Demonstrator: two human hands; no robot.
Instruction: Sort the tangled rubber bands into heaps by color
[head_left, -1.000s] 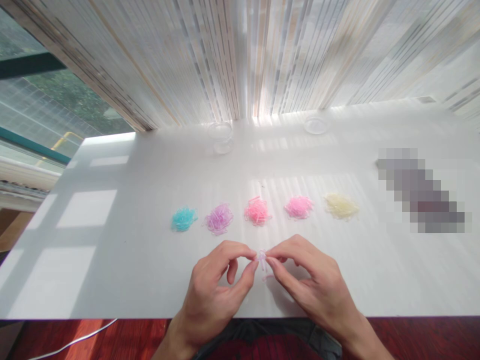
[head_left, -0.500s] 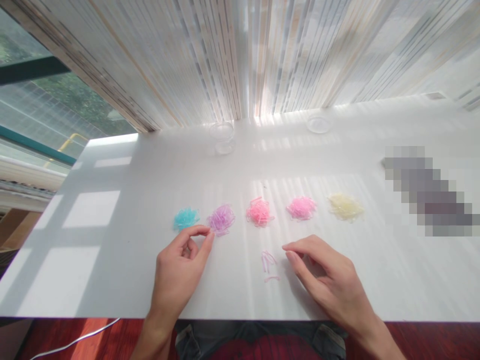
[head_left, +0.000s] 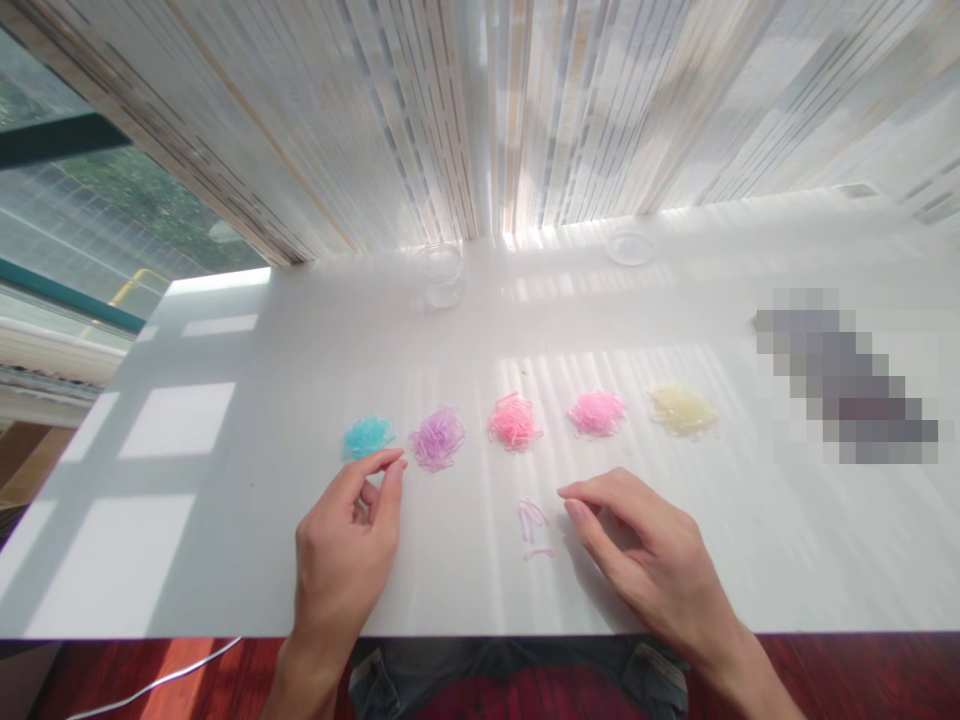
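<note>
On the white table, small thin bands lie in a row of heaps: a blue heap, a purple heap, a coral-pink heap, a pink heap and a pale yellow heap. My left hand has thumb and index tips pinched together between the blue and purple heaps; anything in the pinch is too small to make out. My right hand rests with thumb and index slightly apart, holding nothing visible. Just left of its fingertips lie several loose pale purple bands.
Clear round dishes stand near the back edge, left of centre, and another clear dish lies further right. A pixelated dark object is on the right. Striped curtain hangs behind the table.
My left hand has drawn a little left, off the purple heap's edge, with its fingertips still together. The right hand keeps its pose; the whole view has shifted slightly.
</note>
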